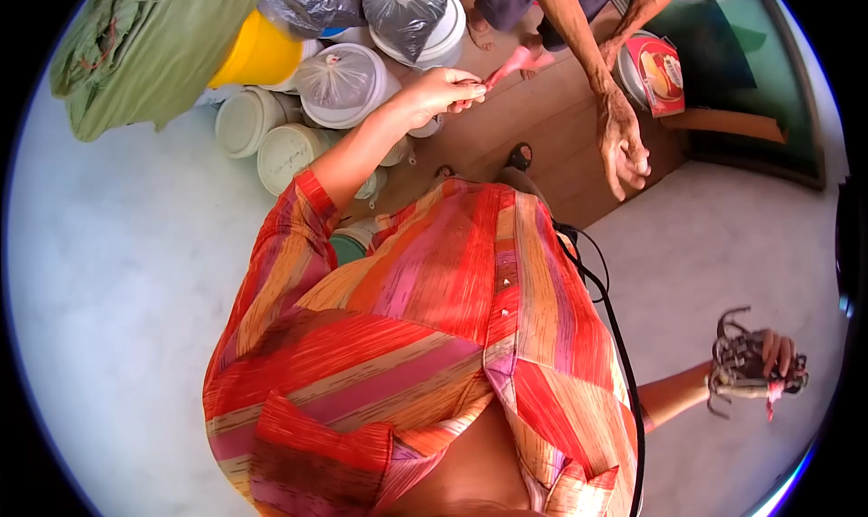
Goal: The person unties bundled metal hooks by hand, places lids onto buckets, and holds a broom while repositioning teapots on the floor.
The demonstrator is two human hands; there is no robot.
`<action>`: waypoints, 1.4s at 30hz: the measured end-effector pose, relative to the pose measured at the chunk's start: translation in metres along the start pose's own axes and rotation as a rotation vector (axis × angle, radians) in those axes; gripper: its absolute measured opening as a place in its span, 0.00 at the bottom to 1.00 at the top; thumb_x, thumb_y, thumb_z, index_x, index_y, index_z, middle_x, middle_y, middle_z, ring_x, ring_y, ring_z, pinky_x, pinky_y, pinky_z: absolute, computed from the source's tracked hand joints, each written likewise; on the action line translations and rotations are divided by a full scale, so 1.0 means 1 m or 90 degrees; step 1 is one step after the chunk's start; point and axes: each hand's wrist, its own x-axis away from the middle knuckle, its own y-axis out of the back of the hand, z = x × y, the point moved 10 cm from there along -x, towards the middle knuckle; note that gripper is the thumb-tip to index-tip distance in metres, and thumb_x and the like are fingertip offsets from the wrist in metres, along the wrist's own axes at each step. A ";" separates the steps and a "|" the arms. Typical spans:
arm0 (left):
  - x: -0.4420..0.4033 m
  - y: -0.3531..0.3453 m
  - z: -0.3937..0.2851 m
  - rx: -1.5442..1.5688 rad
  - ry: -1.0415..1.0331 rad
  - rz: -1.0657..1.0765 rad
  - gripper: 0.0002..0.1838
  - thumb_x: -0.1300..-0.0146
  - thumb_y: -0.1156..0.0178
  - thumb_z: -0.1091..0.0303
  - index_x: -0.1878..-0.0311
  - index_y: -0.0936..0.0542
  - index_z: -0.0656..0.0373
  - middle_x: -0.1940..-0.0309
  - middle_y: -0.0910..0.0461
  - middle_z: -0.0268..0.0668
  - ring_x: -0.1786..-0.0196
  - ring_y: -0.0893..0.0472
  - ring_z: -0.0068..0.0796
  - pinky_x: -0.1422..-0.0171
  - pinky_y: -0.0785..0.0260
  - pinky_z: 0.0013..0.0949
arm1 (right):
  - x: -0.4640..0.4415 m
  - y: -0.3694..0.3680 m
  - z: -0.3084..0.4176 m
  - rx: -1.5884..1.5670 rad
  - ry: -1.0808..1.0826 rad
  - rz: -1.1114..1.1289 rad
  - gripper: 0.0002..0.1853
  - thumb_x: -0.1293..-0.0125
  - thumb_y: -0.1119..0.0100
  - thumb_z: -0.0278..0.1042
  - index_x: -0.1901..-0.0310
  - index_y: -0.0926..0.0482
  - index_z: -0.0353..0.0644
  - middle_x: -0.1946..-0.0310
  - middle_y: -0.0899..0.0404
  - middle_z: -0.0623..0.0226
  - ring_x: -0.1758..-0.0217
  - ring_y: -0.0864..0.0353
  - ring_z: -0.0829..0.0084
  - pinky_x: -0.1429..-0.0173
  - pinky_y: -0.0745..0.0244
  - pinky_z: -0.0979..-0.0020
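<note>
My left hand point(449, 94) reaches forward with its fingers closed on a pink-red strip point(517, 63), which stretches out past my fingertips toward another person. My right hand point(776, 352) is far out to the right, its fingers wrapped over a dark bundle point(737, 359) with thin, curved, hook-like prongs. A bit of pink-red material hangs from the bundle's lower side. Its exact kind is too small to make out. The other person's hand point(622, 146) hangs in front of me, fingers loosely bent and pointing down, apart from both of my hands.
Several lidded white tubs point(344, 88) stand front left, some topped by filled plastic bags point(404, 11). Beside them are a yellow bucket point(258, 51) and green sheeting point(167, 42). A red box point(658, 74) and a dark-framed panel point(759, 74) stand front right. A black cable point(619, 336) runs down my shirt.
</note>
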 end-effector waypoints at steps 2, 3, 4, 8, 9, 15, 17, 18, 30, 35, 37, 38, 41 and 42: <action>-0.012 -0.003 0.032 0.140 0.073 0.012 0.15 0.38 0.41 0.63 0.52 0.25 0.61 0.62 0.24 0.29 0.67 0.30 0.14 0.62 0.37 0.19 | 0.005 -0.015 0.011 0.004 -0.092 -0.002 0.05 0.47 0.42 0.24 0.72 0.28 0.43 0.75 0.30 0.72 0.80 0.31 0.79 0.70 0.40 0.76; -0.022 -0.006 0.038 0.156 0.085 0.010 0.13 0.37 0.42 0.66 0.52 0.26 0.60 0.62 0.24 0.29 0.65 0.28 0.14 0.62 0.35 0.21 | 0.014 -0.025 -0.002 0.085 -0.049 -0.065 0.04 0.44 0.43 0.25 0.73 0.29 0.42 0.75 0.30 0.72 0.79 0.31 0.79 0.69 0.40 0.76; -0.031 -0.013 0.041 0.156 0.081 0.019 0.13 0.37 0.42 0.66 0.52 0.26 0.60 0.62 0.24 0.29 0.65 0.28 0.14 0.62 0.35 0.21 | 0.020 -0.015 -0.004 0.062 -0.051 -0.084 0.04 0.43 0.45 0.27 0.71 0.29 0.41 0.76 0.32 0.72 0.76 0.31 0.79 0.69 0.39 0.76; -0.069 -0.013 0.073 0.103 0.088 -0.014 0.13 0.41 0.40 0.69 0.55 0.25 0.65 0.62 0.21 0.34 0.59 0.23 0.21 0.58 0.30 0.23 | 0.055 0.031 -0.026 0.708 0.005 -0.426 0.16 0.36 0.45 0.41 0.57 0.26 0.36 0.72 0.30 0.71 0.71 0.33 0.78 0.63 0.36 0.76; -0.080 -0.011 0.088 0.059 0.108 -0.016 0.16 0.42 0.39 0.67 0.53 0.25 0.66 0.59 0.21 0.37 0.55 0.21 0.25 0.54 0.29 0.26 | 0.051 0.040 -0.041 0.747 -0.037 -0.352 0.17 0.36 0.45 0.41 0.54 0.27 0.34 0.69 0.28 0.70 0.69 0.32 0.77 0.60 0.34 0.75; -0.092 0.001 0.074 -0.415 -0.102 -0.144 0.20 0.41 0.40 0.67 0.47 0.26 0.64 0.54 0.22 0.46 0.52 0.22 0.34 0.47 0.31 0.32 | 0.018 0.038 -0.175 0.682 -0.240 -0.157 0.24 0.39 0.41 0.31 0.45 0.36 0.31 0.61 0.23 0.58 0.58 0.22 0.68 0.46 0.29 0.67; -0.042 -0.039 -0.012 -0.259 -0.166 -0.029 0.13 0.39 0.42 0.70 0.51 0.23 0.61 0.59 0.20 0.40 0.55 0.22 0.26 0.49 0.30 0.28 | 0.008 0.039 -0.219 0.593 -0.300 -0.094 0.24 0.40 0.40 0.30 0.45 0.38 0.32 0.61 0.22 0.57 0.58 0.21 0.66 0.47 0.28 0.67; -0.009 -0.058 -0.066 -0.214 -0.187 -0.002 0.11 0.38 0.44 0.72 0.52 0.22 0.61 0.59 0.20 0.37 0.56 0.22 0.24 0.50 0.30 0.27 | 0.005 0.045 -0.240 0.562 -0.336 -0.063 0.25 0.40 0.40 0.30 0.45 0.38 0.32 0.61 0.22 0.57 0.58 0.20 0.65 0.47 0.28 0.67; 0.072 -0.110 -0.202 -0.403 -0.499 -0.138 0.10 0.42 0.38 0.67 0.58 0.21 0.59 0.69 0.23 0.34 0.64 0.21 0.26 0.61 0.29 0.29 | 0.006 0.049 -0.373 0.127 -0.545 0.082 0.19 0.40 0.38 0.32 0.49 0.28 0.37 0.55 0.22 0.63 0.53 0.23 0.71 0.45 0.29 0.68; 0.068 -0.108 -0.189 -0.414 -0.496 -0.101 0.08 0.40 0.41 0.69 0.59 0.21 0.60 0.72 0.23 0.33 0.68 0.23 0.23 0.62 0.30 0.27 | 0.008 0.045 -0.376 0.067 -0.552 0.038 0.19 0.40 0.38 0.33 0.49 0.27 0.37 0.56 0.22 0.62 0.53 0.23 0.69 0.46 0.27 0.66; 0.054 -0.097 -0.171 -0.220 -0.349 -0.034 0.07 0.37 0.44 0.71 0.59 0.21 0.62 0.72 0.23 0.30 0.70 0.26 0.16 0.64 0.33 0.21 | 0.011 0.043 -0.377 0.088 -0.591 0.086 0.20 0.41 0.38 0.35 0.49 0.27 0.39 0.55 0.24 0.64 0.54 0.23 0.68 0.49 0.26 0.66; 0.051 -0.092 -0.174 -0.166 -0.368 -0.018 0.07 0.36 0.45 0.72 0.59 0.21 0.63 0.71 0.23 0.29 0.69 0.27 0.13 0.63 0.33 0.19 | 0.014 0.047 -0.379 0.096 -0.605 0.094 0.21 0.42 0.37 0.37 0.48 0.27 0.40 0.52 0.25 0.66 0.54 0.24 0.70 0.50 0.26 0.67; 0.042 -0.087 -0.179 -0.169 -0.442 -0.043 0.09 0.36 0.44 0.69 0.57 0.22 0.63 0.71 0.23 0.29 0.67 0.26 0.15 0.58 0.32 0.20 | 0.014 0.063 -0.376 0.093 -0.575 0.010 0.19 0.40 0.39 0.37 0.49 0.27 0.40 0.57 0.24 0.65 0.57 0.22 0.69 0.52 0.25 0.66; 0.040 -0.089 -0.182 -0.171 -0.442 -0.037 0.09 0.36 0.44 0.69 0.57 0.22 0.63 0.71 0.23 0.29 0.67 0.26 0.15 0.58 0.32 0.20 | 0.015 0.067 -0.377 0.069 -0.588 -0.023 0.18 0.39 0.40 0.37 0.50 0.27 0.40 0.61 0.23 0.65 0.59 0.21 0.68 0.53 0.24 0.65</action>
